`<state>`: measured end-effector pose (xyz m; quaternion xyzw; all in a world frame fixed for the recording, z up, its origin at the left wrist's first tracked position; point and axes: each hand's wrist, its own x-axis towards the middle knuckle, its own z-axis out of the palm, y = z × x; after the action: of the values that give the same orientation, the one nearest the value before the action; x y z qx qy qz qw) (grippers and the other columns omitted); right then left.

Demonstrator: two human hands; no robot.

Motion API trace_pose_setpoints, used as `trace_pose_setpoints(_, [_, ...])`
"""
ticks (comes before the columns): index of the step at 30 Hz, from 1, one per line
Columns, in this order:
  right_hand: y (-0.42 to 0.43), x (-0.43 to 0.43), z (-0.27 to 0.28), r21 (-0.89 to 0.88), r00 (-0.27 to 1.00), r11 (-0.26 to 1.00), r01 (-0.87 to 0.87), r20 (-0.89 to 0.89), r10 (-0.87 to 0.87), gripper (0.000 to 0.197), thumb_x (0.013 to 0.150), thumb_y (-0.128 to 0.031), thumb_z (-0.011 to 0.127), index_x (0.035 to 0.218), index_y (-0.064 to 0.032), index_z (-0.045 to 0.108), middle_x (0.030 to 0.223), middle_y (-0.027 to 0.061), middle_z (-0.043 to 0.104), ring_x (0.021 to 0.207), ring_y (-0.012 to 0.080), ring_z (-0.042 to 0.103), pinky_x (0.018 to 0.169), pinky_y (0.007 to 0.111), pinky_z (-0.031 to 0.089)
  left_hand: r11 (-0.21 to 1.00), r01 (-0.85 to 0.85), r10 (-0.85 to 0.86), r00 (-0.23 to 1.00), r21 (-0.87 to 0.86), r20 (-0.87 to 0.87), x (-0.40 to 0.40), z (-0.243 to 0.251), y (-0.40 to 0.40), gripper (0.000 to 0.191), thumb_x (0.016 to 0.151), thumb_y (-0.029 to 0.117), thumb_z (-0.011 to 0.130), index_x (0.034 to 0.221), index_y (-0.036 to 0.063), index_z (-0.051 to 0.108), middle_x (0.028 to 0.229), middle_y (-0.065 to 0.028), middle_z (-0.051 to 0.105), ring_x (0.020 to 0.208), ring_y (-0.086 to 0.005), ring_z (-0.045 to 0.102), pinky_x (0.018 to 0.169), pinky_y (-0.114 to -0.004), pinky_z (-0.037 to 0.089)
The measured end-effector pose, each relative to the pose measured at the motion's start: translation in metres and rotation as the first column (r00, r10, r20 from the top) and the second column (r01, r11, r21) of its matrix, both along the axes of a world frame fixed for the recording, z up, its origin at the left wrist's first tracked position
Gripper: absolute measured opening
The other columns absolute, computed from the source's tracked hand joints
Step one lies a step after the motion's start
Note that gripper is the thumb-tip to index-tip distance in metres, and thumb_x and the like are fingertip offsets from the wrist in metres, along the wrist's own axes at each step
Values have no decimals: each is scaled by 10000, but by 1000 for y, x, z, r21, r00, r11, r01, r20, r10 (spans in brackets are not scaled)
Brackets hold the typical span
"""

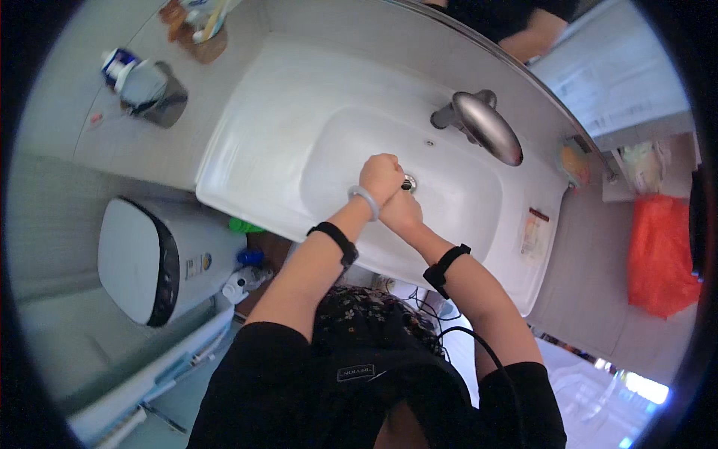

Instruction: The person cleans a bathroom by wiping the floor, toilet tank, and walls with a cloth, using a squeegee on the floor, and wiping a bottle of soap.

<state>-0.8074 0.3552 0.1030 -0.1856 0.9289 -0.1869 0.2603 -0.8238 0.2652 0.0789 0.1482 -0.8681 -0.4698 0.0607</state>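
Note:
Both hands are together over the bowl of a white washbasin, just in front of its drain. My left hand, with a pale bangle at its wrist, has its fingers curled and lies against the other hand. My right hand is below and beside it, its fingers mostly hidden under the left. Whether anything is between the palms does not show. Black straps circle both forearms. A metal faucet stands behind the bowl, to the right of the hands; no water is visible from it.
Cups and a tube stand on the left counter. A soap-like packet lies on the basin's right rim. A red plastic bag is at the far right. Below left is a white bin-like appliance. A black cable hangs by the right arm.

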Motion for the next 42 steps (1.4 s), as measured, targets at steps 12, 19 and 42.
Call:
trace_pose_setpoints(12, [66, 4, 33, -469, 892, 809, 355, 429, -143, 437, 821, -440, 557, 1070, -83, 520, 571, 67, 533, 385, 118, 453, 337, 259, 367, -381, 190, 807, 546, 905, 226, 213, 79, -53, 600, 902, 343, 442, 1311, 6, 160, 1303, -245, 262, 1088, -411, 437, 957, -507, 362])
trace_pose_setpoints(19, [80, 119, 37, -599, 704, 789, -140, 500, 504, 273, 882, -371, 503, 916, -100, 514, 646, -2, 499, 506, 77, 489, 401, 205, 383, 194, 521, 951, 110, 831, -290, 438, 241, 74, 369, 911, 367, 416, 983, 29, 546, 939, -140, 575, 854, -257, 525, 735, -361, 460])
trace_pose_setpoints(42, [97, 746, 56, -644, -380, -123, -755, 276, 883, 234, 879, -190, 528, 848, 41, 543, 911, 66, 475, 726, 154, 491, 631, 272, 422, 863, 126, 440, -664, 489, -605, 990, 318, 338, 116, 854, 155, 480, 914, 56, 468, 834, -37, 474, 666, -109, 429, 512, -225, 381])
